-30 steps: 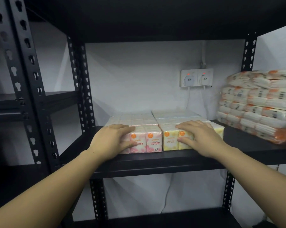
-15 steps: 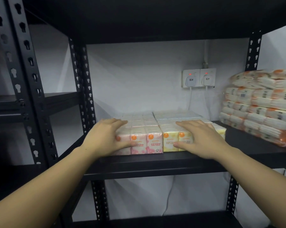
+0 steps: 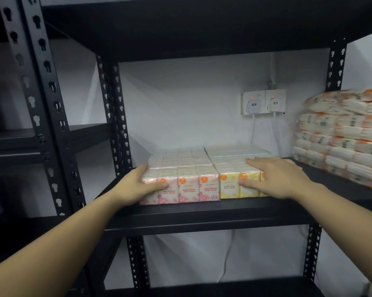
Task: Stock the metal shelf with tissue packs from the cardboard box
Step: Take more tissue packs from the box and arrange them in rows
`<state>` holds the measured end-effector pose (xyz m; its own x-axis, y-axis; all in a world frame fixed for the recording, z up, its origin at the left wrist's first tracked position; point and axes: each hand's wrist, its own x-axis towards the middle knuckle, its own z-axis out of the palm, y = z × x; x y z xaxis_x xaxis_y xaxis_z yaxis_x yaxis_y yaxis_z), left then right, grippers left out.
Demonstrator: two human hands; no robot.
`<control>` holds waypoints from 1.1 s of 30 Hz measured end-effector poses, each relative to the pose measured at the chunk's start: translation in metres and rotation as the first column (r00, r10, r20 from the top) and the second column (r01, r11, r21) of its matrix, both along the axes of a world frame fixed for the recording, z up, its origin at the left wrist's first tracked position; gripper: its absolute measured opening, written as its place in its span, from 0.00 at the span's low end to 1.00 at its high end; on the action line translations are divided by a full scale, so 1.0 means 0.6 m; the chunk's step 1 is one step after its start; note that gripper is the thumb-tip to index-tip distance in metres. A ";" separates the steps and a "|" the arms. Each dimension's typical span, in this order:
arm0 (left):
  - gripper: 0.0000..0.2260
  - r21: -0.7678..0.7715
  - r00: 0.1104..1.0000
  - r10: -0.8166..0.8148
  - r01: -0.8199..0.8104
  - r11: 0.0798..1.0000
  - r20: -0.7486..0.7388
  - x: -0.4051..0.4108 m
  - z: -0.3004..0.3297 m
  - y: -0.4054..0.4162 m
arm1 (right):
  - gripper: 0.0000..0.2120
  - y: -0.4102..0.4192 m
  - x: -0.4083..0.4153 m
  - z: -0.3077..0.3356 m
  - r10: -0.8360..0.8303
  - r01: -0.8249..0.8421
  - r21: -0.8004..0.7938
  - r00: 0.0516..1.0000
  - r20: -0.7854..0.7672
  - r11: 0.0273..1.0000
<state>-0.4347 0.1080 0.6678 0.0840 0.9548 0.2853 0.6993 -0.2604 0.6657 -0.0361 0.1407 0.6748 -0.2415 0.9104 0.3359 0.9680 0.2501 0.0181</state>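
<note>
On the black metal shelf, the pink rose-scented tissue pack block sits touching the yellow tissue pack block. The left hand grips the pink block's left corner, thumb across its front. The right hand lies flat on the yellow block, fingers straight.

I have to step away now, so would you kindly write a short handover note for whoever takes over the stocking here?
Left hand: grips the left end of the pink tissue block, thumb on its front.
Right hand: lies flat over the yellow tissue block.
Both blocks stand side by side, touching, at the front edge of the metal shelf; a larger wrapped stack sits to the right.
Done: these packs shelved.
Left: the cardboard box is out of view, so check it.
</note>
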 end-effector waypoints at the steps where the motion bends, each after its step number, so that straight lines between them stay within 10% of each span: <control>1: 0.20 0.001 1.000 0.002 -0.002 1.000 -0.003 0.002 0.000 -0.001 | 0.53 0.001 0.001 -0.001 0.002 -0.002 0.008 1.000 0.000 1.000; 12: 0.51 -0.004 0.994 0.078 -0.079 0.997 -0.081 0.025 0.001 -0.003 | 0.49 -0.001 0.022 -0.002 0.013 -0.013 0.028 1.000 0.017 1.000; 19: 0.41 0.026 0.995 0.082 -0.081 0.996 -0.062 0.072 -0.003 0.011 | 0.46 0.000 0.062 -0.001 0.010 -0.009 0.033 1.000 -0.001 0.999; 26: 0.59 0.015 0.994 0.089 -0.088 0.996 -0.063 0.099 -0.013 0.030 | 0.46 0.005 0.105 -0.001 0.008 -0.007 0.021 1.000 -0.019 1.000; 33: 0.51 0.058 0.997 0.078 -0.077 0.995 -0.029 0.144 -0.015 0.029 | 0.45 0.008 0.139 0.000 -0.025 0.025 0.004 0.999 -0.031 1.000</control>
<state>-0.3483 0.1257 0.6587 0.0203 0.9410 0.3377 0.7391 -0.2416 0.6288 0.0475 0.1454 0.6748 -0.2081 0.9146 0.3468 0.9741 0.2257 -0.0108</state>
